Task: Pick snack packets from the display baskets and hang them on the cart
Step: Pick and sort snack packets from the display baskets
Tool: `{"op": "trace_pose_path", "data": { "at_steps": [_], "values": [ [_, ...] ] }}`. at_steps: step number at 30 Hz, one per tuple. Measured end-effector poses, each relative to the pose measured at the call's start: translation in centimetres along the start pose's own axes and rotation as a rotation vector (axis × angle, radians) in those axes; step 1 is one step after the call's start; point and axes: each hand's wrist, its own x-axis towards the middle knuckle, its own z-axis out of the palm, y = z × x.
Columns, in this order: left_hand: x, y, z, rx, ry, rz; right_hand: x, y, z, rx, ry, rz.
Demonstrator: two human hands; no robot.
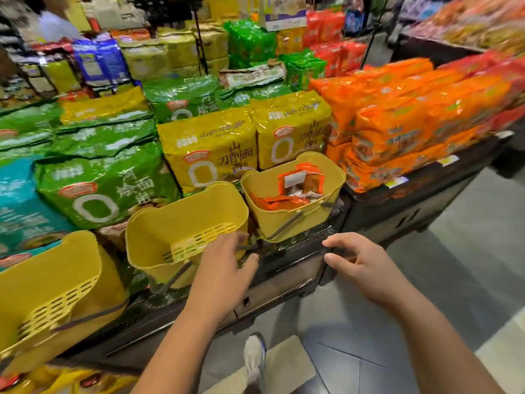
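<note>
left hand (pixel 227 261): outstretched, fingers relaxed | right hand (pixel 359 261): fingers loosely curled

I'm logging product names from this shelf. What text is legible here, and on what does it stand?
"刀削面", with "山" above it: on the front yellow packet.
"烩面": on the front green packet.
The orange packets: print too blurred to read.
The price tags on the shelf edge: too small to read.
The small packets in the yellow basket: label unreadable.

Leftmost yellow basket (pixel 51 280) partly off-frame; far shelves (pixel 468 24) a blur
</note>
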Motion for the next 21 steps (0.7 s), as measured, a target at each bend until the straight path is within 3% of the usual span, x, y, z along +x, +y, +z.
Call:
{"op": "trace_pose_path", "data": {
  "at_steps": [6,13,16,21],
  "values": [
    [10.3,0.1,2.2,0.048,-0.047,0.038,7.7,-0.4,-2.1,-0.218,-0.017,0.031],
    [20.7,-1.5,3.8,0.341,-0.225,0.033,17.8,-1.1,-3.2,-0.314,0.051,0.058],
    [22.4,-2.6,5.0,0.405,-0.335,-0.020,20.8,-0.2,-2.0,-0.316,0.041,0.087],
    [23.0,-3.7,6.2,0.373,-0.382,-0.038,25.5,1.4,-1.1,-0.372,-0.101,0.084]
  ]
}}
